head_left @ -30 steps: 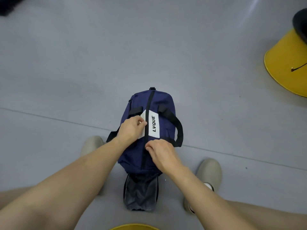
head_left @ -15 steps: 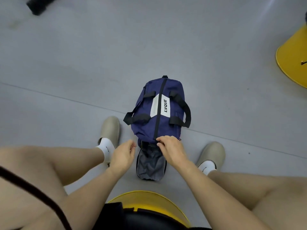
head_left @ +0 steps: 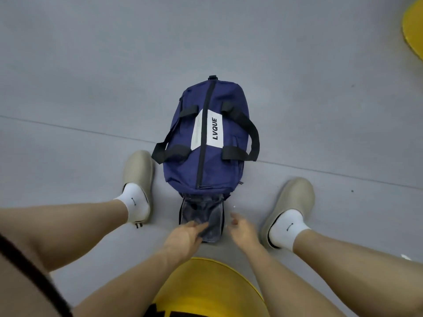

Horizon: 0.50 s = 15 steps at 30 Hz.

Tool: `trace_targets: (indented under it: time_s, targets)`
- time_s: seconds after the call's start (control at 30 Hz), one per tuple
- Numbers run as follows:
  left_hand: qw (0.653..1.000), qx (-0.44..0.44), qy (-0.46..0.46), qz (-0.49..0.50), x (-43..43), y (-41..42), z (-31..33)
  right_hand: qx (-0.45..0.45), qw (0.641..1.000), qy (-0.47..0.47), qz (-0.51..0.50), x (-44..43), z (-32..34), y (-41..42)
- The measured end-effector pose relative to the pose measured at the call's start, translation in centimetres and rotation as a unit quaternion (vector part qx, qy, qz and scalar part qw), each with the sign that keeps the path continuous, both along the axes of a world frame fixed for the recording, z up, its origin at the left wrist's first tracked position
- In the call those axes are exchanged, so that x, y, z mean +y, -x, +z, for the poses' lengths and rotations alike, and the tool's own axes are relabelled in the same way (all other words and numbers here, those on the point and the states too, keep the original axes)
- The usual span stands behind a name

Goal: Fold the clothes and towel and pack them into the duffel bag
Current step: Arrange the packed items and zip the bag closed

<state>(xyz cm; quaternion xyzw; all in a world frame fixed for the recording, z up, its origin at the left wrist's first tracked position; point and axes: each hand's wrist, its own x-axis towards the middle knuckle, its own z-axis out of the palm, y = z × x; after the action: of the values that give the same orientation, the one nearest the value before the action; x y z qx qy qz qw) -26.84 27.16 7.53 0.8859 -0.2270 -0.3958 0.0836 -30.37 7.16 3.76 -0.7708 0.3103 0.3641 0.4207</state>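
A navy duffel bag [head_left: 219, 163] with black handles and a white LVQUE panel lies on the grey floor between my feet, its top zipper closed along its length. A grey end pocket [head_left: 206, 211] sticks out of the bag's near end towards me. My left hand [head_left: 184, 236] reaches onto the near left corner of that pocket, fingers stretched over the fabric. My right hand [head_left: 242, 229] hovers just right of the pocket with relaxed fingers, holding nothing. Both hands are motion-blurred. No clothes or towel show outside the bag.
My feet in beige shoes [head_left: 138, 175] [head_left: 293, 202] flank the bag. A yellow stool [head_left: 206, 284] is under me at the bottom edge, and another yellow object [head_left: 414, 30] sits at the top right. A seam crosses the floor behind the bag.
Both hands left the zipper on top of the bag and drew back to the grey end pocket. The view pulled back, bringing my legs and the yellow stool into sight.
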Motion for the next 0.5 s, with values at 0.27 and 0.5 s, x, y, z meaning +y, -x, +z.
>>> trace_targets:
  time_s: [0.27, 0.5]
  targets:
    - [0.999, -0.028, -0.018, -0.005, -0.9, -0.6, 0.0, -0.07, 0.994, 0.024, -0.074, 4.4, -2.7, -1.5]
    - [0.998, -0.055, -0.014, -0.032, -0.5, -0.1, 0.6, -0.148, 0.985, 0.045, -0.082, 4.9, 1.0, -1.8]
